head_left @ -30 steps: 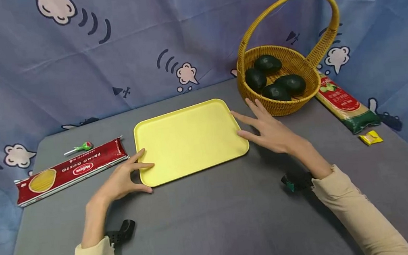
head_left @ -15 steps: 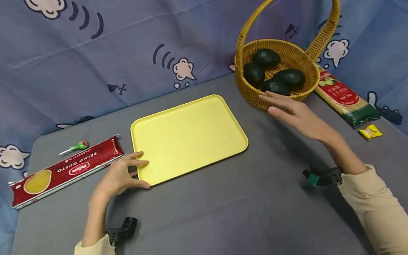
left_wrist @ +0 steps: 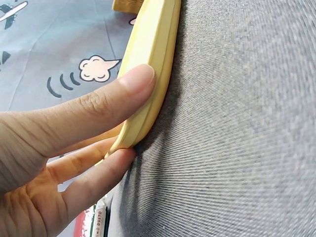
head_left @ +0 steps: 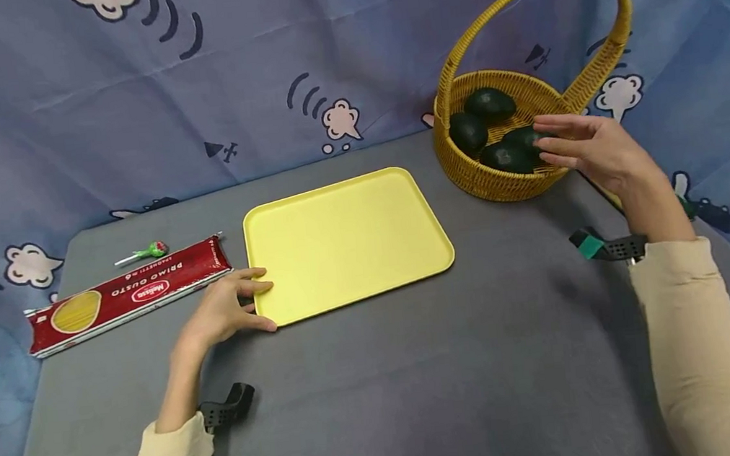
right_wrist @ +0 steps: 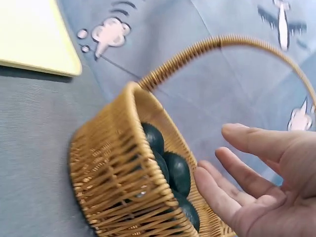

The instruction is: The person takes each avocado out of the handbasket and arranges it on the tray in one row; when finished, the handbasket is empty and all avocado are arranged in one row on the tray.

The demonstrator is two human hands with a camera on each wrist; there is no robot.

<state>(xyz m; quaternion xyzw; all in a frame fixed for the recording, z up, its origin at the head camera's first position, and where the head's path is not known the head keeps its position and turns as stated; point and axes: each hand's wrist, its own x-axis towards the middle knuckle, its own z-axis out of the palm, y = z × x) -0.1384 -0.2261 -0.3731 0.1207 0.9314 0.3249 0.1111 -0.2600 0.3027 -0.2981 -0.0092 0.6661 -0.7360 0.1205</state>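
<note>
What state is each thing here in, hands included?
Yellow tray: right side up, gripped at one end
Left hand: pinching the tray's edge
Wicker basket: upright, handle raised
Four avocados: whole, inside the basket
Right hand: open, holding nothing, by the basket's opening
Melissa spaghetti packet: lying flat, apparently sealed
Lollipop: lying down, apparently wrapped

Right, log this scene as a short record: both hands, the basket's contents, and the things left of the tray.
left hand: pinches the near left corner of the yellow tray
right hand: holds nothing; at the right side of the wicker basket; contact unclear
basket contents: four dark green avocados
left of tray: red Melissa Primo Gusto spaghetti pack; lollipop just beyond it
</note>
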